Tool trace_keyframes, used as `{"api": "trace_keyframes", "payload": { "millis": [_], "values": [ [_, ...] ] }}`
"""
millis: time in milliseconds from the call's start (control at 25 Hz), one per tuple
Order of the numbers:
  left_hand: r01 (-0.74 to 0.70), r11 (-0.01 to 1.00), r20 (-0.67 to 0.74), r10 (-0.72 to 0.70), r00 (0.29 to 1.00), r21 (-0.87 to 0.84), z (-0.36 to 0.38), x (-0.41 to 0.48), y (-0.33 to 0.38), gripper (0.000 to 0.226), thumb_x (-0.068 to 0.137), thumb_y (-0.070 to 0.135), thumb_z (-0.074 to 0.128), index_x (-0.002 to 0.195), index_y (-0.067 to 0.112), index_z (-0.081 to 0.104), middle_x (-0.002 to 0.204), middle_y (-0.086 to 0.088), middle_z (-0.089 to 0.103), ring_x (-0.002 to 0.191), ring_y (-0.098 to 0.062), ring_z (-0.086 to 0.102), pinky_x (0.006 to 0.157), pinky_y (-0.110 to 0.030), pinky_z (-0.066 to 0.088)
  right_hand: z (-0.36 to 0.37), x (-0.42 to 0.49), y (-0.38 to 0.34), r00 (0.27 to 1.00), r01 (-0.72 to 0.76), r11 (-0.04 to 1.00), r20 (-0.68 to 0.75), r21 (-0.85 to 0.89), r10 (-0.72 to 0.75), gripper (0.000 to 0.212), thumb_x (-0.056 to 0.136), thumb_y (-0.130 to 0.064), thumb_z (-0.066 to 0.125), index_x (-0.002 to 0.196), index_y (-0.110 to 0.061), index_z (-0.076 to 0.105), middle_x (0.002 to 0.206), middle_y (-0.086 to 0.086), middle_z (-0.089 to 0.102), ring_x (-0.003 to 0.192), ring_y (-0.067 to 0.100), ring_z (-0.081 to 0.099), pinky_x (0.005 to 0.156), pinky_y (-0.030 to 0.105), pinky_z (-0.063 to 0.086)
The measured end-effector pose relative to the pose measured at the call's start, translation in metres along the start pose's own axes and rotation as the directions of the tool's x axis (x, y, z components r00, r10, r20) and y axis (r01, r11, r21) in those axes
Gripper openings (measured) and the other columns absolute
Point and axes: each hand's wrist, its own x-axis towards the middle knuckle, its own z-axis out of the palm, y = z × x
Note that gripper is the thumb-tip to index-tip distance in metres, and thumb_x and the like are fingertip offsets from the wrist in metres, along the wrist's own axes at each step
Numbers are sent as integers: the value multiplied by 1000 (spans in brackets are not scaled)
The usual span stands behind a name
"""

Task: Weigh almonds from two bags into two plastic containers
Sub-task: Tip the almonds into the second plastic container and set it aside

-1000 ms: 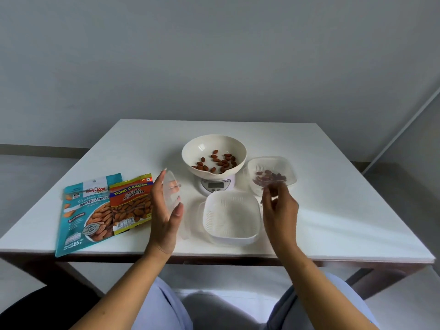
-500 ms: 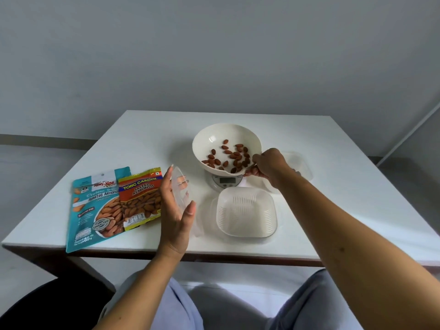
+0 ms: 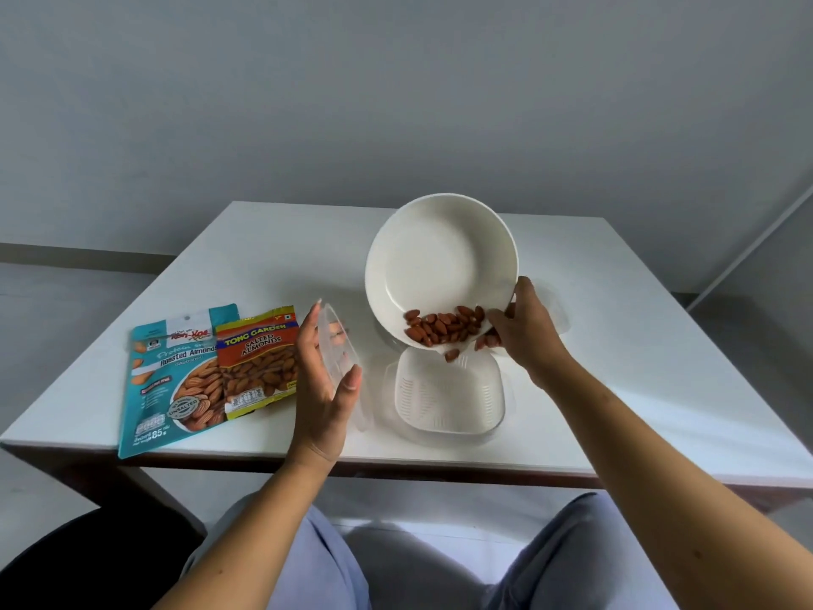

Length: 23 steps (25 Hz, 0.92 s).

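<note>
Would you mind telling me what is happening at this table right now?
A person's right hand tips a white bowl so its almonds spill into the white container below; one almond is just going over the rim. The left hand holds a clear lid upright. Two almond bags lie on the table.

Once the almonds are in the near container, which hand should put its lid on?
Left, probably. The left hand already holds the clear plastic lid upright just left of the white ribbed plastic container. The right hand is occupied tilting the round cream bowl of brown almonds.
</note>
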Motion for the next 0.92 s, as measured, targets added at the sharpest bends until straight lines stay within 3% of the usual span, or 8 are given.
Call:
{"api": "trace_keyframes", "payload": {
  "millis": [120, 200, 400, 520, 600, 720, 920],
  "values": [
    [16, 999, 14, -15, 1000, -41, -2, 1, -4, 90, 70, 80, 55, 145, 39, 25, 158, -2, 25, 144, -34, 31, 109, -65, 32, -2, -12, 9, 991, 134, 990, -19, -36, -135, 30, 96, -7, 46, 123, -7, 35, 73, 6, 61, 62, 25, 67, 61, 35, 60],
    [10, 999, 14, -9, 1000, -46, -2, 1, -4, 88, 71, 79, 56, 144, 41, 25, 158, 1, 24, 145, -30, 29, 109, -65, 33, -1, -18, 16, 974, 222, 973, -41, -63, -225, 30, 97, -7, 44, 125, -5, 33, 67, 1, 59, 56, 15, 62, 55, 23, 56],
    [3, 999, 12, -2, 1000, -35, -3, 2, -7, 90, 72, 78, 56, 146, 38, 25, 156, 4, 26, 145, -31, 30, 106, -67, 36, 0, -24, 28, 938, 340, 941, -80, 3, -338, 33, 98, -12, 43, 129, -11, 31, 69, -1, 58, 58, 15, 60, 60, 35, 58],
    [7, 1000, 8, -7, 1000, -29, -2, 2, -6, 91, 72, 78, 55, 147, 37, 26, 156, 4, 27, 143, -32, 33, 104, -67, 38, 1, -25, 29, 922, 377, 925, -111, 38, -371, 37, 99, -13, 42, 133, -17, 26, 76, 4, 58, 63, 19, 61, 60, 33, 59],
    [11, 1000, 8, -11, 1000, -24, -2, 1, -6, 91, 72, 78, 55, 147, 36, 26, 155, 4, 28, 142, -33, 35, 104, -67, 38, 1, -24, 28, 920, 379, 924, -125, 52, -370, 40, 99, -14, 42, 134, -18, 24, 79, 7, 59, 65, 23, 62, 60, 32, 59],
    [28, 999, 11, -28, 1000, -21, -2, 1, -6, 95, 71, 78, 56, 148, 33, 25, 156, 0, 27, 142, -34, 35, 105, -66, 38, 2, -17, 26, 936, 341, 939, -114, 51, -334, 38, 99, -12, 43, 133, -13, 26, 74, 4, 58, 58, 15, 60, 56, 30, 57],
    [38, 999, 17, -38, 999, 13, 1, -1, 3, 97, 72, 79, 53, 148, 27, 23, 155, -7, 27, 141, -36, 35, 108, -63, 36, 7, 6, -3, 991, 119, 992, -73, 52, -115, 53, 94, -7, 50, 139, -20, 25, 79, 9, 64, 57, 16, 63, 50, 18, 53]
  ]
}}
